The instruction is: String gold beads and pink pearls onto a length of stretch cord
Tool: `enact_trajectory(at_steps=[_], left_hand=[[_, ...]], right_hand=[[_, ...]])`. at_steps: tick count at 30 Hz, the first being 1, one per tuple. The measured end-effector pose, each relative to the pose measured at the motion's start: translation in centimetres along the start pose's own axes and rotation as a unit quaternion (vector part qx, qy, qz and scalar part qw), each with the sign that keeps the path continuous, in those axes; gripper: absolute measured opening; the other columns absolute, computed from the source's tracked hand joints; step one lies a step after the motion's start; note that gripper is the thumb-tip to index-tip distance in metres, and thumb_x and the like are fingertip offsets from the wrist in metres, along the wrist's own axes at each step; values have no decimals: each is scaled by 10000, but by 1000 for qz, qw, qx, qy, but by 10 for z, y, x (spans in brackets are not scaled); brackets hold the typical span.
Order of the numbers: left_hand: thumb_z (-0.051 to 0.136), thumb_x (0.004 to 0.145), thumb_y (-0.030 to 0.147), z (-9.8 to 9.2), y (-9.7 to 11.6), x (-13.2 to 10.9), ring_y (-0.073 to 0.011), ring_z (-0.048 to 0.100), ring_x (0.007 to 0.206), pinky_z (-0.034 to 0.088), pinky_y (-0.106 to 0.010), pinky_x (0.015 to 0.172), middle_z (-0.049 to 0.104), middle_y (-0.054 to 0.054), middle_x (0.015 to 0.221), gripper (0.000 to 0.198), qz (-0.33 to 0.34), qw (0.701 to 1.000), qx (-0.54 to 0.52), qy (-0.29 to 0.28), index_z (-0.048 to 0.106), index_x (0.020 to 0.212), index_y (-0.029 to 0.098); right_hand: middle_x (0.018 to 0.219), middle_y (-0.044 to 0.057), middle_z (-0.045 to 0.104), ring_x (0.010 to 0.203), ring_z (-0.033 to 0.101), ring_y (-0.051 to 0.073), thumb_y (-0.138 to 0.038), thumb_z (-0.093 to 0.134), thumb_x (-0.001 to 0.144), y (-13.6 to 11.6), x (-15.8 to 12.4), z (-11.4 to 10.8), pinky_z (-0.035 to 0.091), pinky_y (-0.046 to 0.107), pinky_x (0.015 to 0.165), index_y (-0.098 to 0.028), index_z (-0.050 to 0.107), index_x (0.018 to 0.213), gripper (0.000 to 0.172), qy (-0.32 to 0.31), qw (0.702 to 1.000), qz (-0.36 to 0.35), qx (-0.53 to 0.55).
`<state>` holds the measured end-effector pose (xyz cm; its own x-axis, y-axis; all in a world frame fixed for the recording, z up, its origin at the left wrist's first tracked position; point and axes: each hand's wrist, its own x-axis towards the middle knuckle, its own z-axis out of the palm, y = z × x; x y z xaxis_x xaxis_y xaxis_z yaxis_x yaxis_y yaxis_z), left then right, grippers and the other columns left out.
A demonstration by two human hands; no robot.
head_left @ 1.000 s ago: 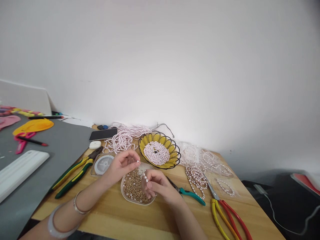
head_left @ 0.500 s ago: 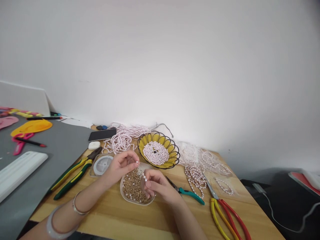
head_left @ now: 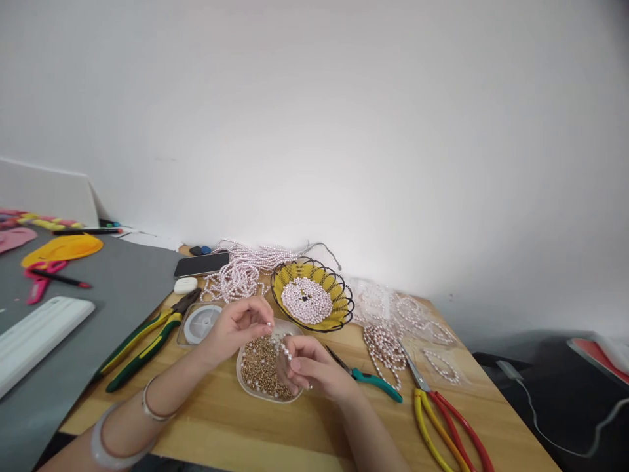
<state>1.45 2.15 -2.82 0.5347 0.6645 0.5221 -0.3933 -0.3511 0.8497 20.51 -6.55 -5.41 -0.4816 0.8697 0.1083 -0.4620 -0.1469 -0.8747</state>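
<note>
My left hand is closed in a pinch, with a small pearly bead at its fingertips. Opposite it, my right hand grips a short strand of pearl beads between thumb and fingers. One end of the strand points up and left towards the left hand; any thread is too fine to make out. Beneath both hands is a clear plastic box of gold beads with some pearly ones mixed in. My right fingers hide part of it.
Behind stands a yellow and black wire basket of pink beads. Long-handled pliers and a spool lie left; teal-handled pliers, bead strands and red-yellow-handled scissors lie right. A phone rests near the wall.
More of the bead strand now shows above my right fingers, and a bead shows below them. My left hand has barely moved.
</note>
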Motion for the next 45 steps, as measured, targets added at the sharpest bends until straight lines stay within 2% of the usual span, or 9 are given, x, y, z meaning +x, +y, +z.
enact_trajectory(at_steps=[5,13,22,30,37,45], left_hand=[[817,839,316,1,2,1,-156,623,718,506,-243,670,669,-42,756,205,-5,1000,7,7,703,790,153],[814,837,303,0,1,0,-153,628,716,513,-242,668,666,-41,759,193,-6,1000,4,7,700,791,154],[787,855,191,0,1,-1,-145,665,768,540,-237,713,702,-39,827,93,-2,1000,-21,1,699,841,165],[797,849,211,0,0,-1,-151,660,757,534,-245,701,705,-44,822,103,4,1000,-14,13,706,836,164],[771,866,149,0,0,0,-130,654,779,520,-217,719,703,-25,842,66,14,1000,-26,-3,716,864,184],[778,863,172,0,0,-1,-140,652,771,522,-233,716,695,-35,834,82,4,1000,-28,1,697,849,169]], right_hand=[[467,-103,436,442,414,93,-390,807,839,-1,0,1,304,229,496,-194,559,705,343,11,1000,-7,3],[449,-102,426,426,395,95,-415,812,821,-6,0,4,298,238,505,-185,610,703,328,20,1000,-12,6],[462,-100,428,434,424,99,-394,802,835,-6,1,4,313,236,510,-183,607,710,313,6,1000,-22,16],[468,-103,417,437,417,99,-401,799,836,-4,1,3,316,240,513,-198,557,694,346,14,999,-27,8],[468,-102,413,435,390,92,-405,794,843,-6,2,3,336,248,529,-192,571,698,340,14,999,-27,9],[480,-99,422,444,410,97,-367,782,862,-5,1,3,335,245,538,-188,587,719,301,5,999,-36,21]])
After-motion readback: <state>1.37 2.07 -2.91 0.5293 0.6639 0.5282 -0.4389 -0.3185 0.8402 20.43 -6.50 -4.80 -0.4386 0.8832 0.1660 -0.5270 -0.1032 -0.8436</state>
